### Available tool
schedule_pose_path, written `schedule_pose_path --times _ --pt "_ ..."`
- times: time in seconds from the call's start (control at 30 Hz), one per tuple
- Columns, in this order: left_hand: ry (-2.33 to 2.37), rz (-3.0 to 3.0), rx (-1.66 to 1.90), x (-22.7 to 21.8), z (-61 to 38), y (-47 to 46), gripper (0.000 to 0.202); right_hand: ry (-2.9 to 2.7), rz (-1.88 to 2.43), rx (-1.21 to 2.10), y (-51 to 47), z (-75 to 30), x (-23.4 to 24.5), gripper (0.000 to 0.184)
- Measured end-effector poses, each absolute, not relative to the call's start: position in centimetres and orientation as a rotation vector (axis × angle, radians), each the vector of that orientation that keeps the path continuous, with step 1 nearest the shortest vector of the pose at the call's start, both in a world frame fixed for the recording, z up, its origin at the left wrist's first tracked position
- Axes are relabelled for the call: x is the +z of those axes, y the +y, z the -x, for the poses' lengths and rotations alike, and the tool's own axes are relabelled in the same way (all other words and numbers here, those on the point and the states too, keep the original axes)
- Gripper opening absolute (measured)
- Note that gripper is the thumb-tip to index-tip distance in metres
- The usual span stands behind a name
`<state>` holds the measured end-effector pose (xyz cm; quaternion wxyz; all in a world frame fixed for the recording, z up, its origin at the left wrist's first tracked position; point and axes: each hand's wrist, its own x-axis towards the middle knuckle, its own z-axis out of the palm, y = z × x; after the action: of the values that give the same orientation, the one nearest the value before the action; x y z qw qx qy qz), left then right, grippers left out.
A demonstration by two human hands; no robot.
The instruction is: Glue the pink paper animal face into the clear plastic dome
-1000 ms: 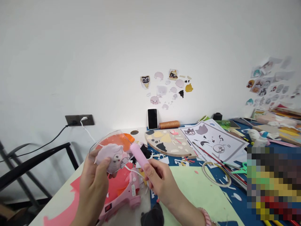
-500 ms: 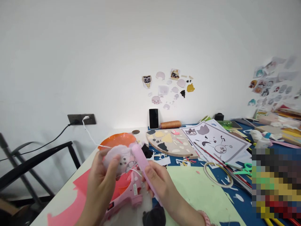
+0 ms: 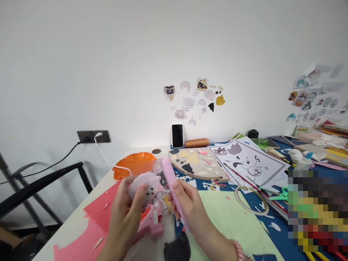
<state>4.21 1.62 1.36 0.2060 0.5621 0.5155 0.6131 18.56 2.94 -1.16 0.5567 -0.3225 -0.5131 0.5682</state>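
My left hand (image 3: 125, 214) holds a clear plastic sheet with a pale pink cut-out figure (image 3: 145, 185) on it, raised above the table. My right hand (image 3: 187, 203) grips a pink pen-shaped tool (image 3: 171, 181), its upper end right beside the figure. Below both hands a pink glue gun (image 3: 150, 222) lies on the table. An orange wavy dish (image 3: 134, 164) sits just behind the figure.
Pink paper (image 3: 95, 221) covers the near left, a pale green sheet (image 3: 231, 221) the near right. A wooden board (image 3: 198, 165) with cut shapes, printed sheets (image 3: 250, 161), a tape ring (image 3: 251, 204), green scissors (image 3: 281, 194), a phone (image 3: 177, 136) and a thread spool (image 3: 196, 143) lie beyond. A black chair (image 3: 40, 185) stands left.
Both hands have drifted right and slightly lower with the figure and the pink tool. The tool now stands more upright, and the orange dish behind is uncovered.
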Motion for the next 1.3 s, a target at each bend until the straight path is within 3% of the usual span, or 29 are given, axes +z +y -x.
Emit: schedule_pose_path --times 0.7,1.1,1.3 --pt "1.372 -1.446 1.66 0.8 -4.9 1.7 0.031 -1.253 0.848 1.2 2.7 -18.7 -1.0 0.042" --pt "1.364 -1.492 1.691 0.8 -4.6 1.5 0.024 -1.057 0.715 1.507 2.5 -18.2 -1.4 0.055" --pt "1.386 -1.449 1.685 0.7 -4.6 1.7 0.025 -1.048 0.74 1.471 2.4 -18.2 -1.2 0.06"
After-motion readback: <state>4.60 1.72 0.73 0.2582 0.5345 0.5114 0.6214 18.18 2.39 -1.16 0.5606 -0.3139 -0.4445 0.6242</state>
